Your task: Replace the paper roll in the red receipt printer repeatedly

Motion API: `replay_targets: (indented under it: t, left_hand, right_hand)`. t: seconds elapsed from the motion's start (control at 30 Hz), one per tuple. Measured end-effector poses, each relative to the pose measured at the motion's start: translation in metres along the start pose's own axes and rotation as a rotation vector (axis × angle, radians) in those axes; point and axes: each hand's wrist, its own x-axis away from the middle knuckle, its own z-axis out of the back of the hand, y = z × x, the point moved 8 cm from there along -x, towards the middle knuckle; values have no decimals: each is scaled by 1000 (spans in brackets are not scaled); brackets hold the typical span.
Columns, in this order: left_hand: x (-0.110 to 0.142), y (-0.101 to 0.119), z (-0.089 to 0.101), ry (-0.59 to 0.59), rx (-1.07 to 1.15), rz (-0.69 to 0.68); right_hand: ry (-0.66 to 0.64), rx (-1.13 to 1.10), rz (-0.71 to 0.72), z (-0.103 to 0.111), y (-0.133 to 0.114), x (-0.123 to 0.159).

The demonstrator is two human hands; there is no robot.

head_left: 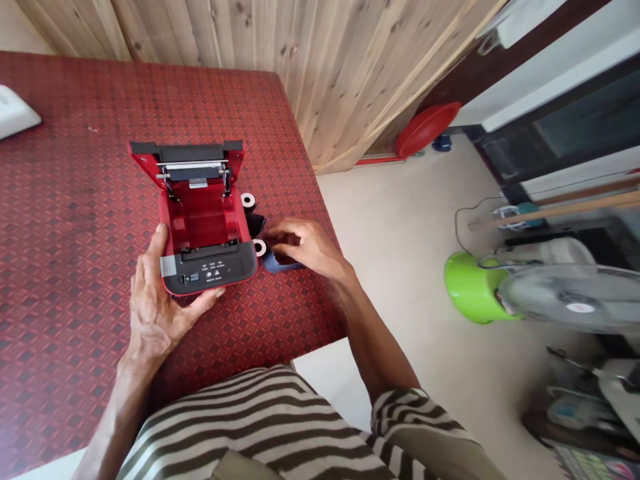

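A red and black label printer [207, 220] stands on the table with its lid raised. No roll shows in its red compartment. My left hand [155, 300] grips the printer, fingers along its left side and thumb at the front edge. Just right of the printer, my right hand [305, 247] has bent fingers over a dark blue, cloth-like item [280, 263]; its fingertips are partly hidden. Two small rolls with white ends lie there: one roll [248, 201] beside the compartment, the other roll [259, 247] close to my right fingers.
The red patterned table [90, 200] ends on the right above a pale floor. A wooden panel wall [280, 47] stands behind it. At the far left is a white object [15, 112]. On the floor side are a green stool [470, 290] and a fan [575, 300].
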Motion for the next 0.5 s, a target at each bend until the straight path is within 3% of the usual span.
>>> replay_targets:
  t: [0.2, 0.3, 0.4, 0.5]
  left_hand:
    - [2, -5, -3, 6, 30, 42]
    - [2, -6, -3, 19, 19, 54]
    - [4, -7, -6, 12, 2, 62]
    - [5, -8, -9, -11, 3, 60]
  right_hand:
    - [25, 4, 143, -27, -23, 4]
    - [81, 14, 158, -30, -27, 9]
    - [114, 45, 147, -14, -39, 31]
    - [128, 119, 150, 15, -72, 53]
